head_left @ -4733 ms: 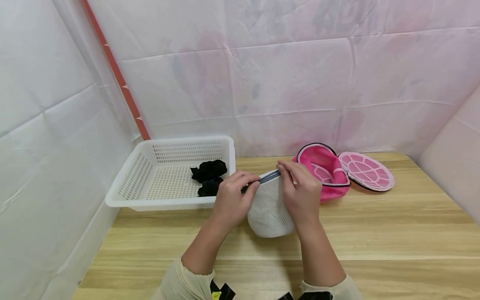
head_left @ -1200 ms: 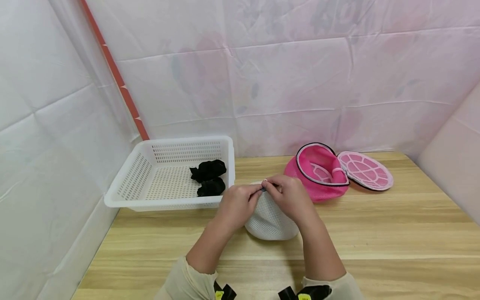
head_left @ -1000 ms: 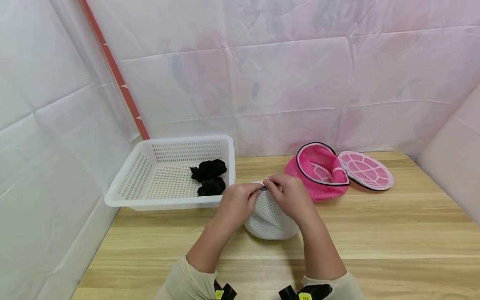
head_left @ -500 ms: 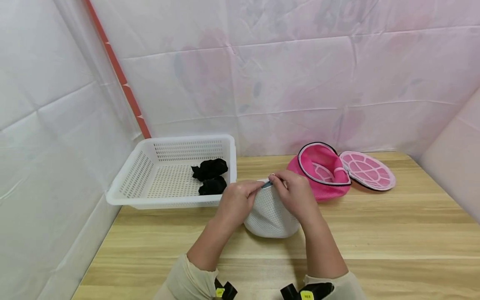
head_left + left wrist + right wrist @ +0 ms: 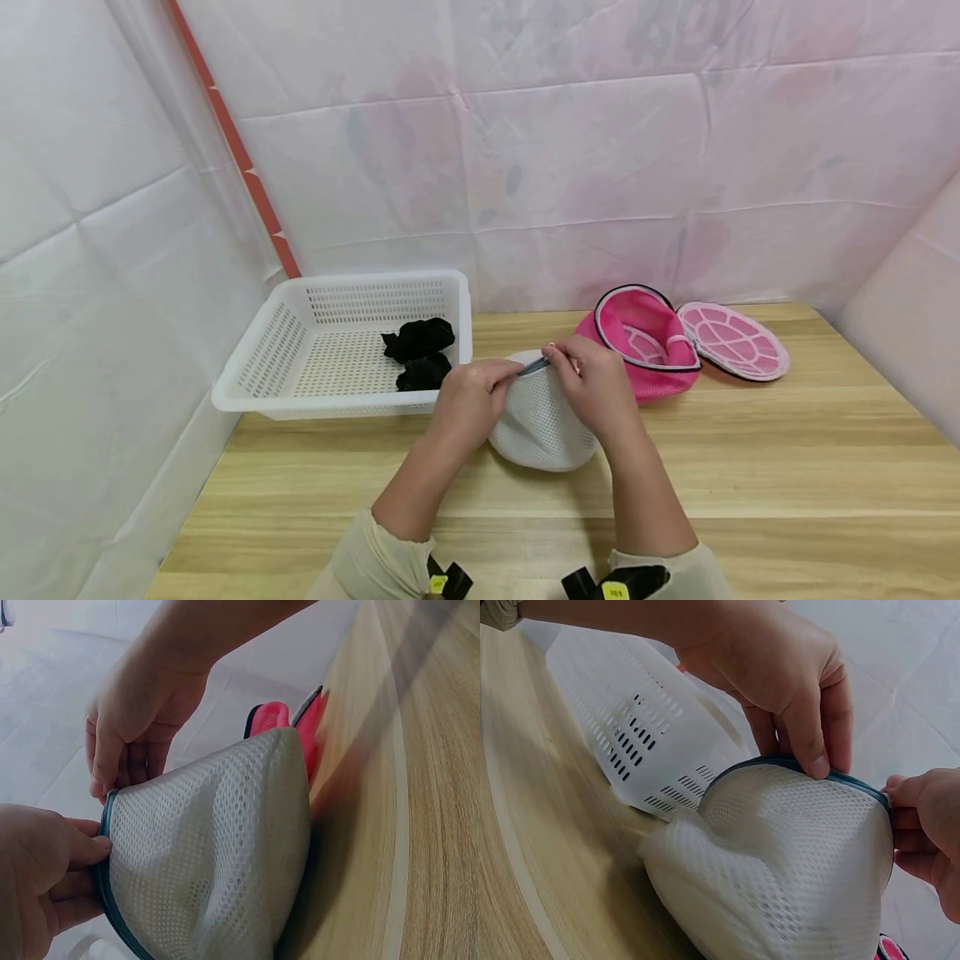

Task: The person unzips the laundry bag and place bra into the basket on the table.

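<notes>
A white mesh laundry bag (image 5: 543, 425) stands on the table in front of me, with a dark blue-green zipper (image 5: 533, 367) along its top edge. My left hand (image 5: 468, 406) pinches the zipper edge between thumb and fingers. A short way to the right, my right hand (image 5: 600, 390) pinches the same edge near its fingertips. The left wrist view shows the mesh side (image 5: 202, 855) bulging with a soft fold. From the right wrist view, the zipper (image 5: 847, 780) curves around the rim between both hands. What the bag contains is hidden.
At left stands a white perforated basket (image 5: 341, 407) holding two black cloth bundles (image 5: 417, 339). Behind my right hand sits a pink mesh bag (image 5: 660, 385), its round lid (image 5: 735, 342) flipped back on the wooden table (image 5: 787, 483). White sheeting (image 5: 570, 167) covers the walls behind.
Over the last second my right hand slides slightly up and right along the zipper, away from the left. Earlier the hands were farther apart, then drew together. Both keep pinching the bag's edge.
</notes>
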`<state>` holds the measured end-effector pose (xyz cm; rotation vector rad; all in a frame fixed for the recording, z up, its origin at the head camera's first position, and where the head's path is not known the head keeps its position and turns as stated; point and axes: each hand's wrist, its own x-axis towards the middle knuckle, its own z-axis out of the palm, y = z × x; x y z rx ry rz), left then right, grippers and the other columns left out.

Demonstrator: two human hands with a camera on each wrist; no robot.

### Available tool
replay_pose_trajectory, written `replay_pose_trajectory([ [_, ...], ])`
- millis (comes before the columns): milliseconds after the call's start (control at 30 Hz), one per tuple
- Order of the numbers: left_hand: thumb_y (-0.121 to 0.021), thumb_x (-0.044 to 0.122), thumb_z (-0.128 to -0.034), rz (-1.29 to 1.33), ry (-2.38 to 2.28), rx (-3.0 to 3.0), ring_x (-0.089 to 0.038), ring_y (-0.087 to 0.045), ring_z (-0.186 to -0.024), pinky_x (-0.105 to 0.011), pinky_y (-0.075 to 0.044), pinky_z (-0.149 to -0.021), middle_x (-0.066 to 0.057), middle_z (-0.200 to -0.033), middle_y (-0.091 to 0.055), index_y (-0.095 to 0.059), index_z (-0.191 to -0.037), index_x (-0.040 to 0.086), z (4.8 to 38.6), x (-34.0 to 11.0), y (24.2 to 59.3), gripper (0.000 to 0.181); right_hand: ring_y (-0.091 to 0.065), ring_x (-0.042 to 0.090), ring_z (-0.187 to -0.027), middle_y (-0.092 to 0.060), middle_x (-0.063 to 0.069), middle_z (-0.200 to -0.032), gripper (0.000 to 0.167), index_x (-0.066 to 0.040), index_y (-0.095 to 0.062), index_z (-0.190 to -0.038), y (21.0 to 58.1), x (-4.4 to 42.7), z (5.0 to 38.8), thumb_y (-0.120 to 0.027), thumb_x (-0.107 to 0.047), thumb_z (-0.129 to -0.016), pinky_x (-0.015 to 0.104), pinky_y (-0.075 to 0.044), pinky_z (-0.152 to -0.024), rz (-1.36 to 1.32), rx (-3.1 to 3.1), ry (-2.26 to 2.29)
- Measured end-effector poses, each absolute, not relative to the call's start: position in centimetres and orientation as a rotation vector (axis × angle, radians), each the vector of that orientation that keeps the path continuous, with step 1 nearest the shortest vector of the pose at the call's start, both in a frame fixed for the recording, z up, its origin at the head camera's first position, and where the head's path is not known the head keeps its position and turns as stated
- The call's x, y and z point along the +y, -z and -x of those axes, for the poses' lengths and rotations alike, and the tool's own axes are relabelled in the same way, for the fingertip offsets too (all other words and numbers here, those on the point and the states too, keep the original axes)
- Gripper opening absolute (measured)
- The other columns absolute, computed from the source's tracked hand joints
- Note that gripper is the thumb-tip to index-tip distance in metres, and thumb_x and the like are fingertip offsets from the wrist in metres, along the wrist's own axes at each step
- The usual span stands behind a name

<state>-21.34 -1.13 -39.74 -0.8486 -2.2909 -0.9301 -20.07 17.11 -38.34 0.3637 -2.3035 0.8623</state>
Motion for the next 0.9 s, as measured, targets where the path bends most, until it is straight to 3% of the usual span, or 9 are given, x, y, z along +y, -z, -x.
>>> replay_pose_trajectory([
  [267, -0.072, 0.004, -0.0868, 0.822, 0.885, -2.352, -0.016, -0.073, -0.094, -0.028, -0.059, -0.080, -0.003, -0.099, -0.076, -0.078, -0.100, 0.008, 21.2, -1.2, 39.6, 0.015, -0.061, 0.016, -0.069, -0.073, 0.005, -0.082, 0.007, -0.005, -0.076, -0.090, 38.2, 16.8, 19.8, -0.076, -0.011, -0.085, 0.035, -0.055, -0.064, -0.365, -2.412, -0.877],
  [500, -0.068, 0.016, -0.0928, 0.914, 0.828, -2.379, -0.014, -0.071, -0.099, -0.029, -0.058, -0.084, -0.002, -0.106, -0.075, -0.075, -0.108, 0.010, 20.7, -0.6, 39.8, 0.018, -0.068, 0.019, -0.077, -0.075, 0.007, -0.088, 0.010, -0.004, -0.077, -0.093, 38.1, 16.3, 19.6, -0.074, -0.012, -0.087, 0.039, -0.059, -0.071, -0.380, -2.502, -0.918],
  [900, -0.069, 0.012, -0.0907, 0.908, 0.722, -2.413, -0.014, -0.073, -0.083, -0.030, -0.059, -0.069, 0.001, -0.092, -0.077, -0.078, -0.096, 0.015, 20.5, -0.3, 40.9, 0.010, -0.063, 0.011, -0.077, -0.075, -0.001, -0.088, 0.008, -0.012, -0.079, -0.092, 38.4, 17.2, 19.6, -0.072, -0.015, -0.089, 0.027, -0.052, -0.067, -0.407, -2.711, -0.995],
])
